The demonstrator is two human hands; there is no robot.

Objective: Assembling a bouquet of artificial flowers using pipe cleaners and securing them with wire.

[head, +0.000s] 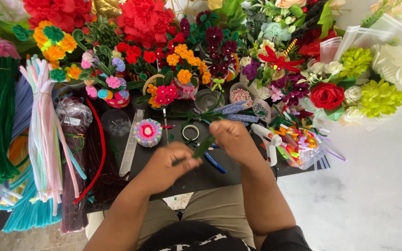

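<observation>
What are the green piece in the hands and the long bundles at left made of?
Green piece, held between left hand and right hand: looks like fuzzy pipe cleaner, matte nap. Bundles: likely the same chenille stems, fluffy, thin and straight. Wire core not visible.

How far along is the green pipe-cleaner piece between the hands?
Done: finished pipe-cleaner flower pots stand along the dark table. In hand: left hand and right hand pinch a short green fuzzy stem, no bloom on it. Left: uncut pastel pipe-cleaner bundles lie beside.

Pipe-cleaner bundles (47,139) left of hands; glue gun (271,139) right; flower pots (164,69) behind
</observation>
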